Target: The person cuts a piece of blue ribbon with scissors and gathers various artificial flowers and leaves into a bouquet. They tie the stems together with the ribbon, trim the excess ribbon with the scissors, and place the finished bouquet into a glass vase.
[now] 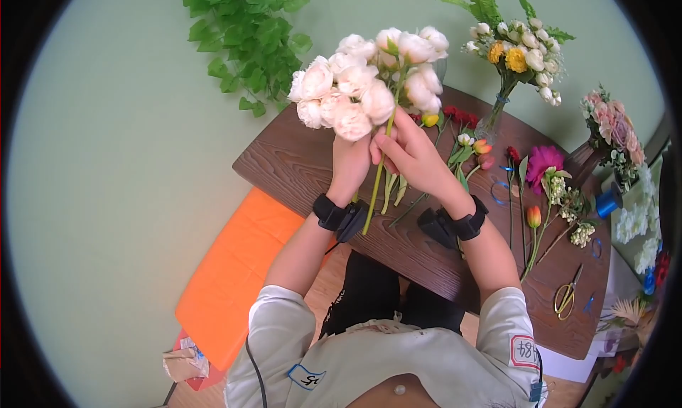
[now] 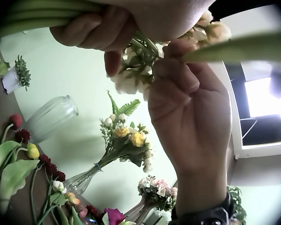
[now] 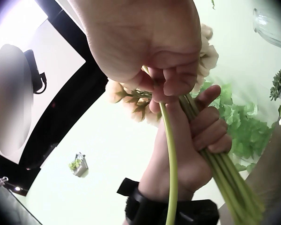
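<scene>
Cream-white flowers [image 1: 348, 88] are bunched above the table in the head view. The left hand [image 1: 349, 159] grips their bundled green stems [image 3: 229, 183]; in the right wrist view its fingers [image 3: 210, 129] curl round them. The right hand [image 1: 415, 156] pinches a single stem [image 1: 378, 173] beside the bunch, with white blooms at its top. In the right wrist view this stem [image 3: 170, 154] hangs below the right hand [image 3: 145, 47], apart from the bundle's lower ends. The left wrist view shows the right hand [image 2: 189, 108] with fingertips closed on the stem [image 2: 239, 49].
On the brown table [image 1: 298, 152] lie red flowers, tulips [image 1: 533, 216], a magenta flower [image 1: 545, 168], scissors [image 1: 567, 294] and blue ribbon [image 1: 608, 202]. A vase of white and yellow flowers [image 1: 522, 49] stands at the back. Orange cloth [image 1: 234, 273] hangs at the left.
</scene>
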Demonstrator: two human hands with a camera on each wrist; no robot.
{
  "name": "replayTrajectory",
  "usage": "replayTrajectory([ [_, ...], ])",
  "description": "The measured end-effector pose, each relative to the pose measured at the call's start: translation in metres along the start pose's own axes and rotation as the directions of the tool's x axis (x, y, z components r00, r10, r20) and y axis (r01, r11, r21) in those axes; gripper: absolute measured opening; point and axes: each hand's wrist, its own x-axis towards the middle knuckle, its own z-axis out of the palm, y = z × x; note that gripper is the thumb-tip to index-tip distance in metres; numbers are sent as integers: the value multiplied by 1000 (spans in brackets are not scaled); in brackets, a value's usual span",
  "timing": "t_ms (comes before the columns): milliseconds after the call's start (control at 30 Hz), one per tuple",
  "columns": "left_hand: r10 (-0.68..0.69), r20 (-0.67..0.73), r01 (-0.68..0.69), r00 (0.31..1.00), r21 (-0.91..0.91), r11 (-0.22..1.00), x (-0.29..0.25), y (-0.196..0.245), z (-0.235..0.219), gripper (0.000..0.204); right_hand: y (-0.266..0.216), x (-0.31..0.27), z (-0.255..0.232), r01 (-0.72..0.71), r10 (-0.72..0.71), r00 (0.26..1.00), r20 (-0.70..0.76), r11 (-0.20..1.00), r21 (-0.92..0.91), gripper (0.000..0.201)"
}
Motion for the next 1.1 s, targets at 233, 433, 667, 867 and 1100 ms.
replayTrajectory([
  [233,-69,12,69,998,12,998,-2,3,1,45,-1,0,-7,-7,20,997,79,986,-164,40],
  [433,-243,19,243,970,-129,961,-1,9,6,57,8,-5,-1,19,-27,999,-27,968,-250,50],
  [667,-248,52,254,967,-166,953,-7,19,14,53,24,-16,16,37,-158,963,-220,880,-473,56],
  [867,-157,46,162,986,-141,977,-7,10,12,48,19,-16,14,41,-176,967,-182,818,-574,54],
  [1100,121,27,-120,992,-46,992,-14,4,15,23,12,-11,19,24,-205,922,-327,877,-480,59],
])
